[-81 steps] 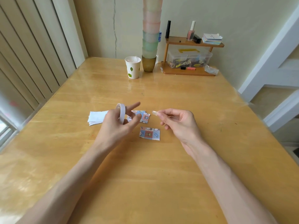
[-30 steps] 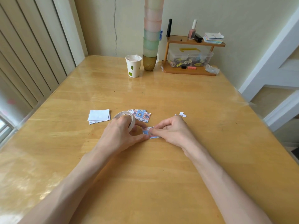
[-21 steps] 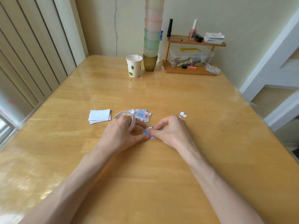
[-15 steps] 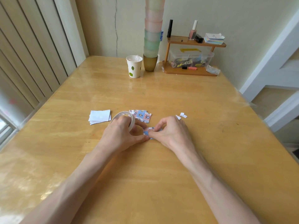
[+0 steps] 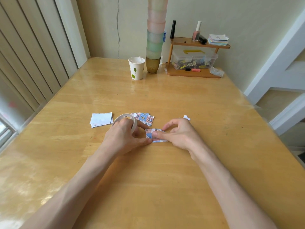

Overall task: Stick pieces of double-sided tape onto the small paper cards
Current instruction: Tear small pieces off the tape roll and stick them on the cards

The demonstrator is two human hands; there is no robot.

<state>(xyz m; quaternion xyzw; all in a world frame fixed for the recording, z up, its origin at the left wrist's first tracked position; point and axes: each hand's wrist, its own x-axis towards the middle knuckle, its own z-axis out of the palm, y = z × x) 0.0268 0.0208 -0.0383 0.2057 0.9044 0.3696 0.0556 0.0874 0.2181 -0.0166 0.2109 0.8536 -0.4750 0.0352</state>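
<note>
A small patterned paper card (image 5: 152, 134) lies flat on the wooden table (image 5: 165, 100) between my hands. My right hand (image 5: 179, 135) presses its thumb and fingertips down on this card. My left hand (image 5: 125, 138) holds a white roll of double-sided tape (image 5: 127, 119), and its thumb touches the card's left edge. Just behind lies a second patterned card (image 5: 145, 118). A stack of white card pieces (image 5: 101, 119) sits to the left. Small white scraps of tape backing (image 5: 186, 117) lie behind my right hand.
At the table's far edge stand a white paper cup (image 5: 136, 68), a tall stack of coloured cups (image 5: 155, 35) and a small wooden shelf (image 5: 194, 47) with a clear plastic box, bottles and notepaper. A slatted panel runs along the left side.
Both hands came down from above the table onto the near patterned card. White backing scraps now lie behind my right hand. Over the last second my right fingers shifted slightly on the card.
</note>
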